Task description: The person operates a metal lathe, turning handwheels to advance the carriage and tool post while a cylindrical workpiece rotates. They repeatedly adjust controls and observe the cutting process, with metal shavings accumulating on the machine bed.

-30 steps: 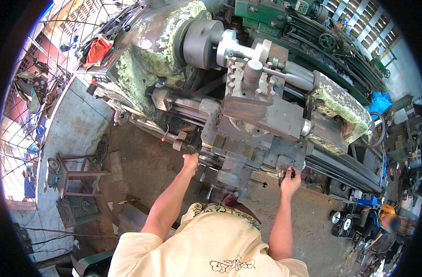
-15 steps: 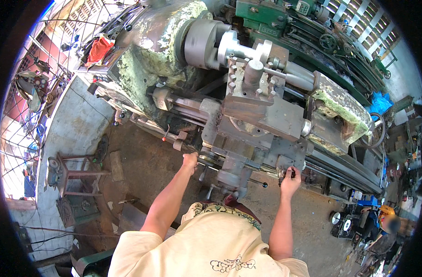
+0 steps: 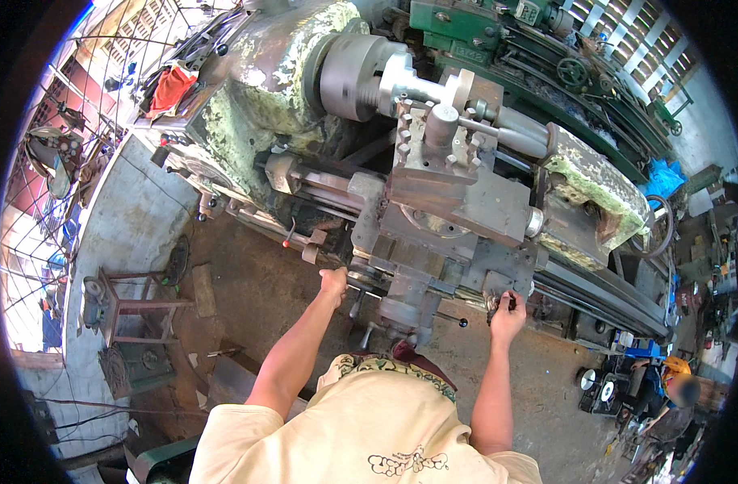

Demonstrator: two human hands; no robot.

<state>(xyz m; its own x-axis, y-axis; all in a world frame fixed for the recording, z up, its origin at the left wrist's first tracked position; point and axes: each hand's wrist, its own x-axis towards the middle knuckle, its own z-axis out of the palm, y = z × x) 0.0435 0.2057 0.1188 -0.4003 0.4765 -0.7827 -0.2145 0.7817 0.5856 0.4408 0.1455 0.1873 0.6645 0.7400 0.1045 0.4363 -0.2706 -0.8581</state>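
Note:
A large metal lathe stands before me. My left hand point(image 3: 333, 284) is closed at the rim or grip of the carriage handwheel point(image 3: 367, 279), its fingers partly hidden. My right hand point(image 3: 508, 315) is closed around a dark lever knob point(image 3: 512, 302) on the front of the apron point(image 3: 499, 284). Between and above my hands sits the tool post point(image 3: 443, 129) on its slide point(image 3: 466, 206). The chuck point(image 3: 354, 78) grips a shiny metal workpiece point(image 3: 417, 87), whose other end meets the tailstock point(image 3: 591, 181).
A cross-slide handle point(image 3: 449, 319) sticks out near my waist. A red cloth point(image 3: 171, 87) lies on the headstock. Behind is a green machine point(image 3: 466, 36). A small metal-framed stand point(image 3: 143, 302) is at left; a person point(image 3: 677, 391) is low at the right.
The chuck and workpiece appear at a different point of their turn. Both hands stay in the same places with the same holds. The view shifts very slightly.

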